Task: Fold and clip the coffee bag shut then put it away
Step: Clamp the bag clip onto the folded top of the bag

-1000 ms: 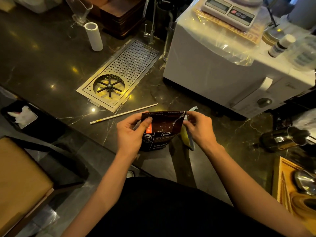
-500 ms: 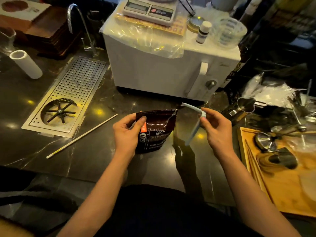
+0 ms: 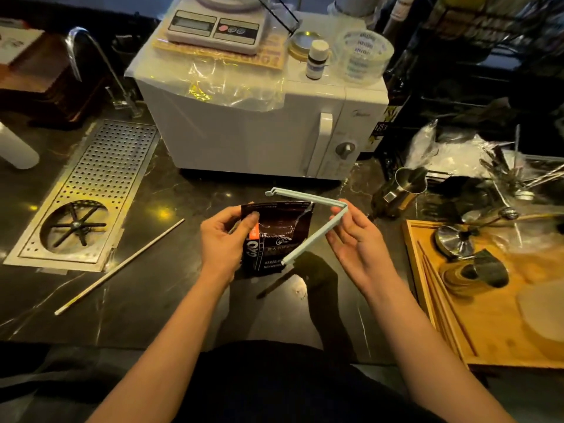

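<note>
Head view: left hand fingers pinch coffee bag; right hand apparently pinches opened clip.

The left hand grips the coffee bag upright; at its 3 o'clock, the right hand holds the splayed-open clip.

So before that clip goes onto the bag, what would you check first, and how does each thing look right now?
1. Clip spread open: ok, its two arms form a wide V.
2. Right hand has a grip on the clip near its hinge: ok.
3. Left hand steadies the coffee bag: ok.
4. Bag top folded over: not ok, the torn edge stands up.
5. Bag top between the clip arms: not ok, the clip is beside it.
6. Air pressed out: cannot tell.
</note>
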`<action>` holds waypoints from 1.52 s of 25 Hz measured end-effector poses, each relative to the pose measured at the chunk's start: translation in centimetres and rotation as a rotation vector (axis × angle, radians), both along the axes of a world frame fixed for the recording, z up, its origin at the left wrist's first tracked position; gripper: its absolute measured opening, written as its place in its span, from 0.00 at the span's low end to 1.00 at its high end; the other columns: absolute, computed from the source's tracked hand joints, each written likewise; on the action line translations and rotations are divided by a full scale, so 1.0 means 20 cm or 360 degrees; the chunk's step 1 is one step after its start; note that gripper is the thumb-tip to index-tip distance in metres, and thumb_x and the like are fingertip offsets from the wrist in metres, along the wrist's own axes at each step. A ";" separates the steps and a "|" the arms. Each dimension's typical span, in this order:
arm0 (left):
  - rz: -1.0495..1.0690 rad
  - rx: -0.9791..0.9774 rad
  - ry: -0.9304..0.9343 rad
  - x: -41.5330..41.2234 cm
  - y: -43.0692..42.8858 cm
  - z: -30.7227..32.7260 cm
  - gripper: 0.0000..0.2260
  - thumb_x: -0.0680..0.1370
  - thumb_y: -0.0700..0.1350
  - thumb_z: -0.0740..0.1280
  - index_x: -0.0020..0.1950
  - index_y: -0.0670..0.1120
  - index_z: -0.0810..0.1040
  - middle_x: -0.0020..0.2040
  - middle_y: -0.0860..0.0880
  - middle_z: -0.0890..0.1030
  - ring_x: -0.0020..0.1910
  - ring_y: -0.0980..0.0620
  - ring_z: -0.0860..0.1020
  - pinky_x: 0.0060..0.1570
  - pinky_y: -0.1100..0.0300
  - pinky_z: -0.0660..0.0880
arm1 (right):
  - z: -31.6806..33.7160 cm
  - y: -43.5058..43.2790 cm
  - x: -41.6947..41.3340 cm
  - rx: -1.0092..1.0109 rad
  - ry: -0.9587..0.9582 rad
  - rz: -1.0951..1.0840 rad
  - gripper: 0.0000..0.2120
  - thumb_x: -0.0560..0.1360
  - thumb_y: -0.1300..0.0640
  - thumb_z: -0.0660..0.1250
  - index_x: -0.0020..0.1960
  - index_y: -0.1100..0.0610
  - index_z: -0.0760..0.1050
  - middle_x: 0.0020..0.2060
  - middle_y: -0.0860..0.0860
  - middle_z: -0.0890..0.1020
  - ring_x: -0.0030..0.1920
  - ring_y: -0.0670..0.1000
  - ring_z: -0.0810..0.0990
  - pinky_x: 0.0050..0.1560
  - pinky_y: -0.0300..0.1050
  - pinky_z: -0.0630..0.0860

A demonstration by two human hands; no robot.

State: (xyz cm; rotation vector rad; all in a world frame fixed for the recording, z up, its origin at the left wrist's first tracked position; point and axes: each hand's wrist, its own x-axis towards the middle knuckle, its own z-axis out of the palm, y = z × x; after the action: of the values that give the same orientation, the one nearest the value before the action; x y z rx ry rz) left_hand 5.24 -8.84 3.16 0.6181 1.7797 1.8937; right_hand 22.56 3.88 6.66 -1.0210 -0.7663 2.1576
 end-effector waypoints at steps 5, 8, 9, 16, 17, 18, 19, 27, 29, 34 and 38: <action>0.0056 -0.0032 -0.0013 0.02 -0.03 0.01 0.06 0.75 0.34 0.69 0.50 0.40 0.82 0.41 0.52 0.84 0.41 0.60 0.82 0.41 0.65 0.79 | -0.03 -0.05 -0.10 -0.0132 0.0116 0.0100 0.11 0.80 0.65 0.60 0.57 0.60 0.78 0.47 0.54 0.84 0.48 0.48 0.85 0.46 0.38 0.81; 0.0074 -0.0054 -0.0035 0.01 -0.04 0.00 0.06 0.75 0.35 0.69 0.51 0.41 0.82 0.40 0.54 0.85 0.43 0.56 0.83 0.45 0.59 0.81 | -0.05 -0.06 -0.13 -0.0069 0.0065 0.0165 0.10 0.79 0.65 0.62 0.56 0.60 0.79 0.48 0.54 0.84 0.50 0.48 0.85 0.46 0.38 0.81; 0.0077 -0.0061 -0.0030 0.01 -0.05 0.00 0.06 0.75 0.35 0.69 0.50 0.43 0.83 0.40 0.55 0.85 0.44 0.55 0.83 0.46 0.58 0.81 | -0.05 -0.06 -0.14 -0.0063 0.0063 0.0170 0.10 0.79 0.65 0.62 0.56 0.60 0.79 0.49 0.54 0.85 0.50 0.49 0.85 0.46 0.38 0.81; 0.0074 -0.0074 -0.0024 0.02 -0.06 -0.01 0.05 0.75 0.38 0.70 0.48 0.46 0.83 0.39 0.56 0.84 0.43 0.55 0.82 0.42 0.64 0.78 | -0.08 -0.08 -0.18 0.0056 -0.0078 0.0277 0.10 0.79 0.60 0.63 0.57 0.57 0.80 0.46 0.50 0.85 0.45 0.46 0.81 0.43 0.39 0.76; 0.0073 -0.0085 -0.0021 0.03 -0.06 -0.01 0.04 0.75 0.38 0.70 0.47 0.45 0.83 0.38 0.57 0.84 0.42 0.57 0.82 0.41 0.64 0.78 | -0.09 -0.09 -0.19 0.0092 -0.0088 0.0284 0.11 0.79 0.60 0.62 0.58 0.58 0.79 0.46 0.50 0.85 0.46 0.45 0.81 0.45 0.40 0.75; 0.0068 -0.0087 -0.0016 0.03 -0.06 -0.01 0.04 0.76 0.38 0.70 0.47 0.45 0.82 0.37 0.58 0.84 0.41 0.59 0.81 0.41 0.65 0.77 | -0.10 -0.10 -0.20 0.0147 -0.0105 0.0289 0.12 0.79 0.59 0.62 0.59 0.58 0.79 0.47 0.49 0.85 0.47 0.45 0.81 0.48 0.41 0.75; 0.0065 -0.0084 -0.0018 0.02 -0.06 -0.01 0.04 0.76 0.37 0.69 0.48 0.44 0.82 0.37 0.59 0.84 0.40 0.60 0.81 0.41 0.65 0.78 | -0.11 -0.11 -0.20 0.0214 -0.0125 0.0296 0.12 0.79 0.59 0.62 0.59 0.58 0.79 0.47 0.49 0.85 0.47 0.45 0.82 0.50 0.43 0.75; 0.0096 -0.0033 -0.0151 0.02 -0.06 -0.02 0.06 0.76 0.39 0.69 0.48 0.49 0.83 0.41 0.56 0.85 0.44 0.56 0.83 0.45 0.59 0.80 | -0.16 -0.12 -0.21 0.0804 -0.0497 0.0315 0.12 0.78 0.55 0.65 0.60 0.58 0.78 0.51 0.53 0.81 0.51 0.46 0.79 0.44 0.36 0.78; 0.0103 -0.0030 -0.0165 0.02 -0.06 -0.02 0.07 0.76 0.39 0.69 0.48 0.51 0.83 0.41 0.56 0.85 0.44 0.56 0.82 0.47 0.58 0.80 | -0.16 -0.10 -0.21 0.0951 -0.0539 0.0345 0.11 0.77 0.55 0.67 0.58 0.58 0.78 0.55 0.57 0.79 0.53 0.47 0.79 0.46 0.36 0.78; 0.0105 -0.0021 -0.0233 0.02 -0.07 -0.02 0.07 0.76 0.40 0.69 0.48 0.51 0.83 0.42 0.53 0.85 0.44 0.55 0.83 0.44 0.59 0.81 | -0.11 0.00 -0.20 0.1273 -0.0570 0.0646 0.10 0.74 0.55 0.72 0.54 0.54 0.78 0.52 0.56 0.81 0.55 0.56 0.81 0.56 0.53 0.81; 0.0101 -0.0025 -0.0241 0.02 -0.06 -0.03 0.07 0.77 0.40 0.69 0.49 0.51 0.83 0.44 0.53 0.86 0.46 0.53 0.84 0.44 0.59 0.81 | -0.08 0.00 -0.21 0.1325 -0.0521 0.0745 0.15 0.76 0.62 0.69 0.61 0.50 0.77 0.56 0.51 0.82 0.59 0.49 0.80 0.58 0.45 0.79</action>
State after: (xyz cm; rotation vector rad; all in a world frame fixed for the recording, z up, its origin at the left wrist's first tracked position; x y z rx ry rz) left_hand 5.59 -10.10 2.63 0.4057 1.7341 1.9126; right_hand 18.32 3.97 5.11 -0.7758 -2.0032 1.7042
